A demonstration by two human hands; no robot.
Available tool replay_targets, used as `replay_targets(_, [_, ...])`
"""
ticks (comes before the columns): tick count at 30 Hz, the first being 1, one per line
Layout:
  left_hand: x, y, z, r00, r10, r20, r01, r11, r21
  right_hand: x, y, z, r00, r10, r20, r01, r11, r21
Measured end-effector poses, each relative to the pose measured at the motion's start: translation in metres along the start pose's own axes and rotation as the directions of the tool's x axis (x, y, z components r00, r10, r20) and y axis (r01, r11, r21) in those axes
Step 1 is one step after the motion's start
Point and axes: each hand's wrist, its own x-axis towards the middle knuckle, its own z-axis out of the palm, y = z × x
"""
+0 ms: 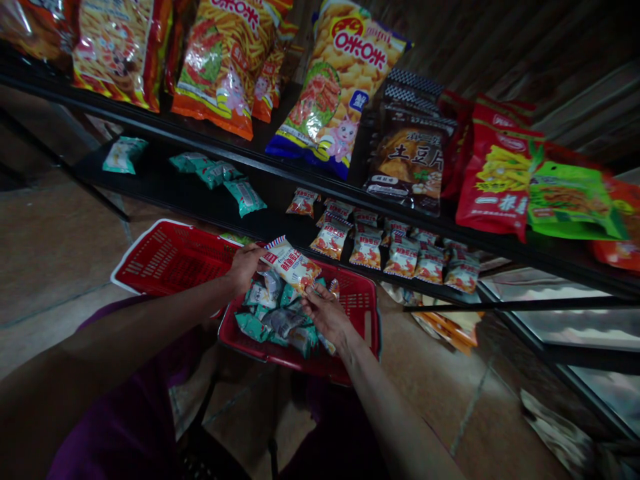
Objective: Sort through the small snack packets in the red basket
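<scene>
Brown floor tiles (445, 373) spread beneath dark shelving stocked with bagged snacks. Both hands hold a white-and-orange snack packet (293, 263), raised over a red basket (373, 300) that sits below the front of the lower shelf (280, 230). At the packet's upper end the left hand (247, 267) has its grip closed on the edge; the right hand (327, 310) pinches the lower end, so its grip is closed too. Under the packet, the basket holds a jumble of teal packets (253, 327) and some greyish ones, partly hidden by the right hand. Left of it, a second red basket (170, 257) with a whitish rim passes behind the left forearm. On the lower shelf, matching small packets (367, 247) stand clustered to the right, while a few teal packs (245, 197) lie toward the left. Above, the upper shelf (165, 127) carries a big yellow bag (335, 93) with a blue base, orange bags (225, 67) to its left, and brown (407, 160), red (500, 173) and green bags (575, 200) to its right.
</scene>
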Motion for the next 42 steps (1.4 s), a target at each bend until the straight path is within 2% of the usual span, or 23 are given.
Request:
replay_targets(5, [0.001,0.001,-0.001,1.0,0.017,0.004,-0.017,1.0,-0.004,0.0,0.003,-0.001,0.997,-0.044,0.056,0.051,0.989,-0.137])
replay_targets(13, [0.002,0.002,-0.001,0.999,-0.013,0.034,0.015,0.999,-0.039,-0.003,0.006,0.002,0.999,0.03,0.03,-0.026,0.991,-0.128])
replay_targets(18, [-0.001,0.007,-0.001,0.988,-0.052,0.144,0.068,0.992,-0.107,0.001,0.009,-0.001,1.0,-0.005,0.025,0.008,0.991,-0.134])
replay_targets(22, [-0.003,0.011,0.0,0.985,-0.082,0.151,0.1,0.988,-0.118,0.003,0.011,-0.004,1.0,-0.015,-0.009,0.014,0.994,-0.113])
replay_targets(28, [0.001,0.008,-0.002,0.984,-0.068,0.165,0.085,0.992,-0.093,0.004,0.013,-0.006,1.0,-0.031,-0.006,0.03,0.99,-0.138])
replay_targets(37, [0.002,0.005,-0.004,0.979,-0.026,0.204,0.014,0.998,0.059,0.007,0.019,-0.011,0.993,-0.121,0.018,0.12,0.943,-0.312])
replay_targets(42, [0.005,0.001,-0.005,0.976,-0.028,0.217,0.012,0.997,0.074,0.005,0.02,-0.011,0.992,-0.103,0.071,0.123,0.922,-0.367])
